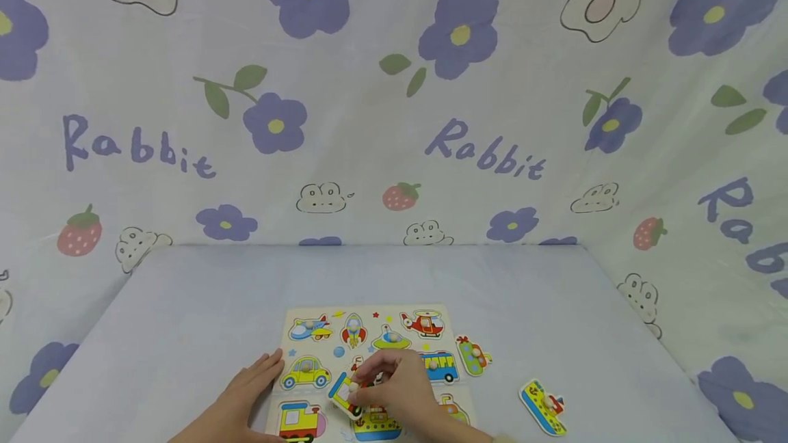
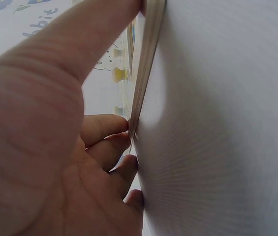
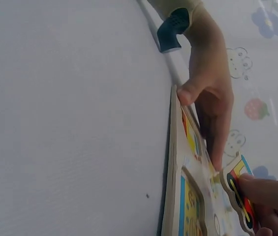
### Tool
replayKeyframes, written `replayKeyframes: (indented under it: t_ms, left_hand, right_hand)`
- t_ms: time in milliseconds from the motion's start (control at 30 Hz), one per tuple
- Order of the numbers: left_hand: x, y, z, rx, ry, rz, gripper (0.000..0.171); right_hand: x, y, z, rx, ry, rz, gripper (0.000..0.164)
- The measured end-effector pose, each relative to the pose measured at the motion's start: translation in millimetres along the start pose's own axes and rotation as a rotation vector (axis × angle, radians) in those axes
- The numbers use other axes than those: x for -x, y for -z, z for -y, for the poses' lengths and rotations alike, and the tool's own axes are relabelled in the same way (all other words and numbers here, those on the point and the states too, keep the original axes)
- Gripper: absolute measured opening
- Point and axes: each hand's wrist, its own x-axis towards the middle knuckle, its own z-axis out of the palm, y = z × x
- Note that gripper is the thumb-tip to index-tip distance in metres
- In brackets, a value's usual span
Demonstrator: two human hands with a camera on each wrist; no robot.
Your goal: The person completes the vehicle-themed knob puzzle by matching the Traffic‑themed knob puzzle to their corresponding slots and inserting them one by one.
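Note:
My right hand [image 1: 403, 388] pinches a wooden train puzzle piece [image 1: 342, 395] by its knob, tilted over the middle of the puzzle board [image 1: 388, 308]. In the right wrist view the train's red and yellow body and black wheels show beside my fingertips. At the board's left edge my left hand [image 1: 243, 402] lies with fingers extended, fingertips touching the side and thumb at the near corner. A printed train recess [image 1: 299, 422] is beside that hand. My right hand partly hides the board's centre and the boat recess [image 1: 377, 428].
A yellow and blue boat piece [image 1: 543, 407] lies on the table to the right. A green, dotted submarine-like piece [image 1: 473, 355] sits at the board's right edge. Knobbed pieces on the board include a car [image 1: 306, 372], a bus [image 1: 440, 368] and a helicopter [image 1: 423, 324].

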Motion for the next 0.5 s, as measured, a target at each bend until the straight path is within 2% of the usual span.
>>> replayKeyframes:
  t_ms: [133,300,500]
  left_hand:
    - [0.4,0.0,1.5,-0.011,-0.032,-0.016,0.113]
    - [-0.1,0.3,1.4,0.001,-0.030,-0.005,0.112]
    - [-1.1,1.3,-0.4,0.023,0.000,0.009,0.111]
  right_hand:
    - [-2.4,-12.5,2.2,-0.014,-0.004,0.006,0.026]
    - [-5.0,-27.8,3.9,0.080,0.008,0.005,0.025]
    - [-3.0,-41.2,6.5,0.099,0.017,0.027,0.024]
